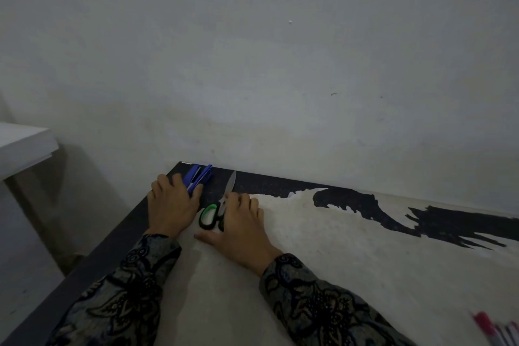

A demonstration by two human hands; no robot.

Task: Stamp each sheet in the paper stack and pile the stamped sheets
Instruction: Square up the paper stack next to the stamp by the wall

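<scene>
Paper, the task's own thing, shows only as a white stack (pixel 24 143) on a pale ledge at the far left edge, well apart from both hands and off the counter (pixel 92 261) altogether; no stamp can be made out anywhere in view. Moving right, the counter's dark left edge runs up to its far corner by the wall (pixel 280 50), and there a blue stapler (pixel 198 177) lies with its far end toward the wall. The left hand (pixel 171 208) rests over the stapler's near end, its grip loosely curled, fingers and thumb wrapped round the blue body (how firmly it bears down cannot be told). Just beside it lie scissors (pixel 217 209) with green-and-black handles and a bare steel blade pointing toward the wall. The right hand (pixel 240 229) lies on them with the fingers curled over the blade's base and the right-hand handle, thumb stretched flat along the counter toward the left; its grip looks closed on the scissors. Both forearms wear dark patterned sleeves (pixel 126 298). Farther right the counter's pale, worn top spreads out, with ragged black patches (pixel 449 222) where the dark surface survives along the back. At the bottom right corner a few pens (pixel 497 329) (red, blurred) lie at the frame's edge, well apart from the hands.
</scene>
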